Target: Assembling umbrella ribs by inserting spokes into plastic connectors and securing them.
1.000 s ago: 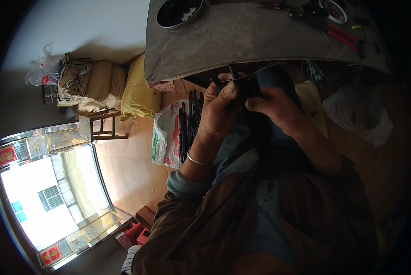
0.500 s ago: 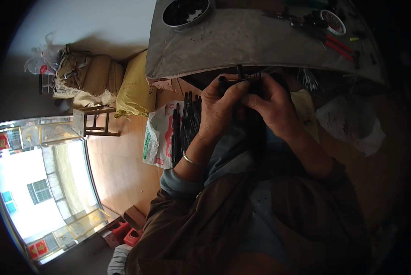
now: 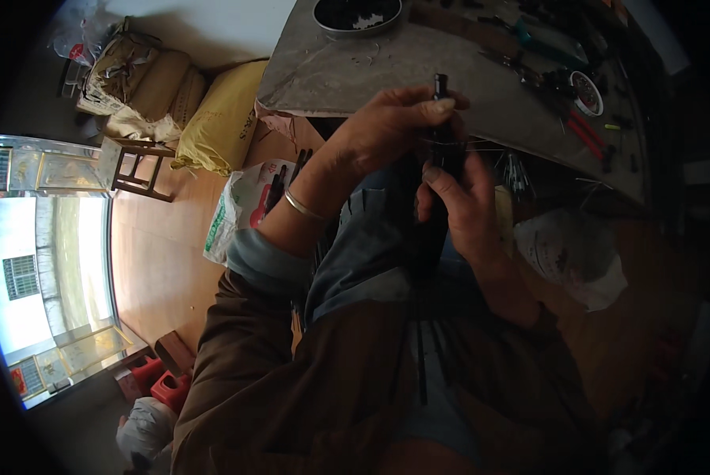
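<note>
A dark, slim rod with a knobbed upper end (image 3: pixel 440 85) stands upright between my hands, just off the table's near edge. My left hand (image 3: pixel 390 123) closes on it near the top, with the thumb across it. Lower down, my right hand (image 3: pixel 464 199) is wrapped around the rod's dark, thicker part, which the fingers partly hide. A thin wire (image 3: pixel 485 150) sticks out to the right by the hands; I cannot tell whether it is joined to the rod. Several thin dark rods (image 3: pixel 422 364) show over my lap.
On the grey table (image 3: pixel 418 59) are a bowl of small black pieces (image 3: pixel 359 30), red-handled pliers (image 3: pixel 583 136) and a small round tub (image 3: pixel 586 93). A plastic bag (image 3: pixel 572 249) lies at right; a wooden stool (image 3: pixel 138 168) and a yellow sack (image 3: pixel 222 115) stand at left.
The view has shifted. My hands were close together side by side; now the left is above the right, and the rod stands upright between them with its knobbed end showing.
</note>
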### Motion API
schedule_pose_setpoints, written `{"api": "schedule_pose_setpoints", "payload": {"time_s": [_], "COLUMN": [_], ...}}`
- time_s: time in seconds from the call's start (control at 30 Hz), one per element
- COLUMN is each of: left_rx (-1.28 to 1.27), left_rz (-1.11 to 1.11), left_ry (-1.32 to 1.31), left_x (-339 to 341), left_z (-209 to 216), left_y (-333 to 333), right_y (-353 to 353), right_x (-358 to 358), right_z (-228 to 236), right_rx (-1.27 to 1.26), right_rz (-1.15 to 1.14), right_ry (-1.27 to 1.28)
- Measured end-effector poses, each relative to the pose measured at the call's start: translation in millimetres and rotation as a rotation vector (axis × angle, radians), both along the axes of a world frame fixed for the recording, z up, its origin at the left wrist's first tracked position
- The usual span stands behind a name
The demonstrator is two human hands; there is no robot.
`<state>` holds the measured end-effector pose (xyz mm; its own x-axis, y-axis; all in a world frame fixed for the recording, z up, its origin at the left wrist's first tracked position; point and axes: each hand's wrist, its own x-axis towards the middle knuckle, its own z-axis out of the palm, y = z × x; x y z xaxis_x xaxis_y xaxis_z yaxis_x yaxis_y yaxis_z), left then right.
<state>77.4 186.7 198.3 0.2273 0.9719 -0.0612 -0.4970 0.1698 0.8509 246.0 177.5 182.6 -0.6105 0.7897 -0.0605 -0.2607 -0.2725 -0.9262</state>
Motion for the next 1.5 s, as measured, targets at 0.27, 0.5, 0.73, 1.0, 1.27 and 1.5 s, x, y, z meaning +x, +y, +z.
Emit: {"api": "schedule_pose_setpoints", "payload": {"time_s": [0.27, 0.5, 0.73, 1.0, 1.27, 1.5], "left_rx": [0.059, 0.100, 0.143, 0.235, 0.221, 0.211], "left_rz": [-0.010, -0.004, 0.142, 0.118, 0.189, 0.254], "left_ry": [-0.056, 0.004, 0.123, 0.044, 0.109, 0.126], "left_x": [-10, -5, 0, -5, -3, 0], "left_z": [-6, 3, 0, -5, -4, -5], "left_y": [3, -4, -5, -6, -10, -9], "right_y": [0, -2, -5, -2, -1, 0], "right_x": [0, -4, -8, -5, -8, -6], "right_z": [5, 1, 3, -1, -3, -6], "right_rx": [-0.013, -0.057, -0.074, -0.072, -0.089, -0.064], "right_rz": [0.027, -0.009, -0.023, 0.013, 0.010, 0.031], "right_ry": [-0.039, -0.013, -0.031, -0.019, 0.002, -0.016]}}
